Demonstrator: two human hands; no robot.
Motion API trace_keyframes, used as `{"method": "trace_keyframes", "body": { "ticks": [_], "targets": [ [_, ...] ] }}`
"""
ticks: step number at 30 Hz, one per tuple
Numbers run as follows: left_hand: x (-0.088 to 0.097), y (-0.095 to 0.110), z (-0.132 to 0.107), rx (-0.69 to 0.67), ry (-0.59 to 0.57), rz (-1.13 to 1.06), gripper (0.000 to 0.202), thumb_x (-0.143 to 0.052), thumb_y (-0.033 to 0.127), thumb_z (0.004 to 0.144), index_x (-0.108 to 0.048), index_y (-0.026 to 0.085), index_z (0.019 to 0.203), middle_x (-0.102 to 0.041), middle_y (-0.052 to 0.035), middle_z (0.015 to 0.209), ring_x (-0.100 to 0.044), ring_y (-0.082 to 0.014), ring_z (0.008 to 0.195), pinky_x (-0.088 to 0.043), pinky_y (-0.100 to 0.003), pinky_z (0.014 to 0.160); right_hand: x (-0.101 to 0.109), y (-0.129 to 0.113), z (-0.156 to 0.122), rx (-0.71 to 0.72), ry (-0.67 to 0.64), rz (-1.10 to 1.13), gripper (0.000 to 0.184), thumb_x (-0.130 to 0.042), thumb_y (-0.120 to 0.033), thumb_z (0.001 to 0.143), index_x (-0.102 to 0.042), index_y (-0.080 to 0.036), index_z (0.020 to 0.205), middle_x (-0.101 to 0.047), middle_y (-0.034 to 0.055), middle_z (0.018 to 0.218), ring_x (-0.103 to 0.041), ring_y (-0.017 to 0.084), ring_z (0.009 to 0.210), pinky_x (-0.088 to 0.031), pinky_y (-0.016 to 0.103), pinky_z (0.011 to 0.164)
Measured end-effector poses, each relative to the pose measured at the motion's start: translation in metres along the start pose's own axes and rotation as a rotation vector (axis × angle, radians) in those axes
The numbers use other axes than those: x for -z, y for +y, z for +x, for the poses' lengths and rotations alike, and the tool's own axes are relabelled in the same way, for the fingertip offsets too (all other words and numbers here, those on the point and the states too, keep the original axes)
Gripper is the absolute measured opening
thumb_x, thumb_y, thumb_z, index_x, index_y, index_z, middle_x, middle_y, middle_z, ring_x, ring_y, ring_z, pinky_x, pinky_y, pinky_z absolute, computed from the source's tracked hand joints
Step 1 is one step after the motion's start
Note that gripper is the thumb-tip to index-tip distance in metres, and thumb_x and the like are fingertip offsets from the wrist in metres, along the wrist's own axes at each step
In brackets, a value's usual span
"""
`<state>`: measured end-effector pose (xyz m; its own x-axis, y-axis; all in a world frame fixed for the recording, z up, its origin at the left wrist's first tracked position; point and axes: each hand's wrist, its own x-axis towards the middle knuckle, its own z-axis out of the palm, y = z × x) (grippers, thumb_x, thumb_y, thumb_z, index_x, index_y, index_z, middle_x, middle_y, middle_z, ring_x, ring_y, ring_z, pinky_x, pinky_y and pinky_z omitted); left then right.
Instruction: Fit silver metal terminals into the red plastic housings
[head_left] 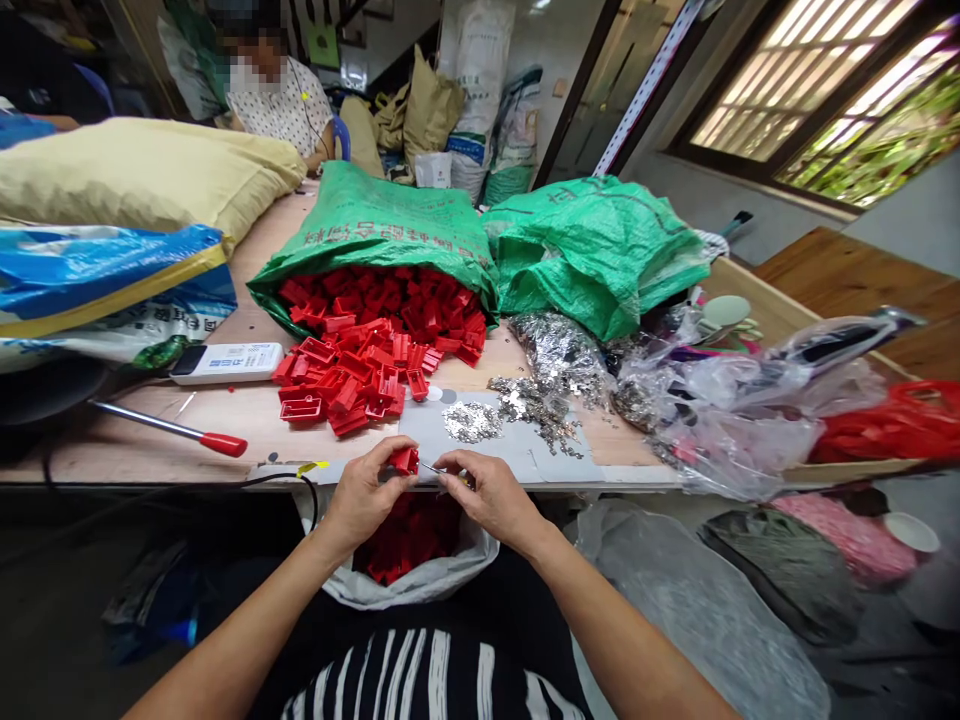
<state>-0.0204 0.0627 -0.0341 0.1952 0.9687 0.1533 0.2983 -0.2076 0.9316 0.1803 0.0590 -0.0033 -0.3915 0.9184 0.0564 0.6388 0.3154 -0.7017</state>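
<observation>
Over the table's front edge, my left hand (pixel 373 492) pinches a small red plastic housing (pixel 406 461) between thumb and fingers. Closed around a thin metal tool (pixel 433 469), my right hand (pixel 480 488) points its tip at the red piece; the rest of the tool is hidden by my fingers, so its kind is unclear. Below both hands, a white sack (pixel 480 562) holds many similar red pieces. Just beyond them lie a heap of small flat silvery metal parts (pixel 472 421) on a grey sheet (pixel 431 440) and a pile of red housings (pixel 349 385).
Red pieces spill from an open green woven sack (pixel 397 215). Another green sack (pixel 592 250) and a clear bag of metal parts (pixel 559 350) lie to the right. At left are a white power strip (pixel 229 362) and a red-tipped lever (pixel 223 443). Someone (pixel 281 105) sits across the table.
</observation>
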Motion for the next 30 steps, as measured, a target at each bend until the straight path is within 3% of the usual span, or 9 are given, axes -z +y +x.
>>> {"method": "trace_keyframes", "body": {
  "ticks": [4, 18, 30],
  "targets": [
    [0.003, 0.000, 0.006, -0.048, -0.057, 0.135, 0.036, -0.064, 0.017, 0.076, -0.062, 0.021, 0.112, -0.069, -0.0053, 0.105, -0.063, -0.0198, 0.097, -0.046, -0.032, 0.089, -0.001, 0.001, 0.004, 0.060, -0.005, -0.051, 0.015, -0.056, -0.016, 0.086, -0.066, -0.019, 0.096, -0.065, 0.0035, 0.088, -0.059, 0.015, 0.082, -0.042, 0.025, 0.074],
    [0.006, -0.007, 0.009, -0.125, -0.087, 0.177, 0.035, -0.066, 0.017, 0.076, -0.063, 0.020, 0.110, -0.070, -0.0037, 0.100, -0.064, -0.0175, 0.092, -0.048, -0.028, 0.085, -0.007, 0.004, 0.005, 0.062, -0.035, -0.139, 0.018, -0.054, -0.014, 0.087, -0.065, -0.021, 0.099, -0.064, 0.0034, 0.096, -0.061, 0.014, 0.088, -0.045, 0.024, 0.078],
    [-0.001, -0.017, 0.005, -0.142, -0.018, 0.198, 0.033, -0.064, 0.018, 0.078, -0.063, 0.021, 0.110, -0.071, -0.0056, 0.107, -0.064, -0.0217, 0.104, -0.046, -0.035, 0.094, -0.018, -0.014, 0.002, -0.033, -0.059, -0.287, 0.020, -0.047, -0.017, 0.091, -0.061, -0.022, 0.104, -0.062, 0.0037, 0.100, -0.061, 0.016, 0.090, -0.047, 0.023, 0.075]
  ]
}}
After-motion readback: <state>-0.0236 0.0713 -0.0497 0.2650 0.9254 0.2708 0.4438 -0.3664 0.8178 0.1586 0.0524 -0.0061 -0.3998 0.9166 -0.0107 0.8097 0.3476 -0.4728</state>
